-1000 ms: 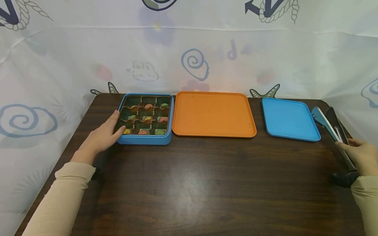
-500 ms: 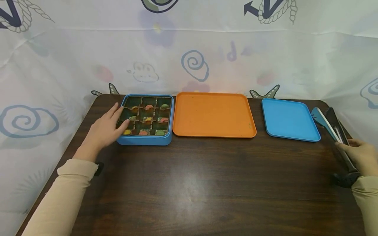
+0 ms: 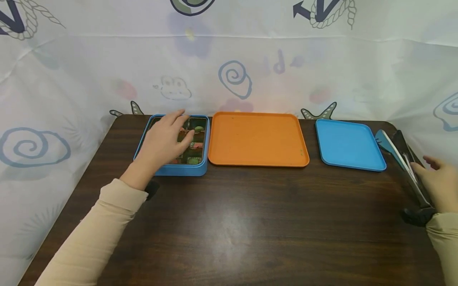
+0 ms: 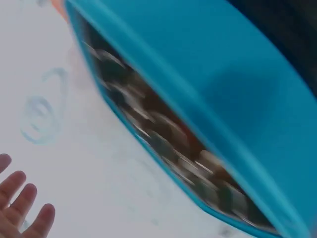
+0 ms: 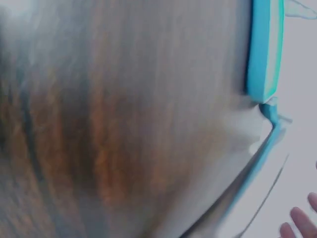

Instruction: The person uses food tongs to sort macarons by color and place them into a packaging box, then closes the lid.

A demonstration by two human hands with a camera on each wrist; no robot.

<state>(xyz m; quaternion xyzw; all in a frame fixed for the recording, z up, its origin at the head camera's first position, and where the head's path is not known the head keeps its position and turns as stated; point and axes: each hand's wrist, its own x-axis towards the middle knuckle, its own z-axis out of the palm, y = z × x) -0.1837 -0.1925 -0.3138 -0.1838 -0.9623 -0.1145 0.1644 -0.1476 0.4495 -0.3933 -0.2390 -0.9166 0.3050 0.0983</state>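
My left hand [image 3: 162,139] hovers over the left half of a blue box [image 3: 180,171], fingers spread and holding nothing. Green, pink and yellow candy-like pieces sit in the box's divided insert, partly covered by the hand. From the left wrist, the box wall [image 4: 233,74] looms large, with fingertips [image 4: 45,215] at lower left and the contents blurred. At the table's right edge, my right hand [image 3: 438,182] is beside a blue-headed utensil [image 3: 389,143] and a black-headed one [image 3: 403,145]. Its fingers are loose around nothing; whether the thumb touches a handle I cannot tell.
An orange tray [image 3: 257,139] lies just right of the box. Farther right is a smaller blue tray [image 3: 350,145], with the utensils past its right edge. A patterned white cloth [image 3: 272,79] hangs behind the dark wooden table [image 3: 250,222].
My left hand has moved right, from the box's left edge to above its compartments. The right hand has let go of the utensils, which stay where they lay.
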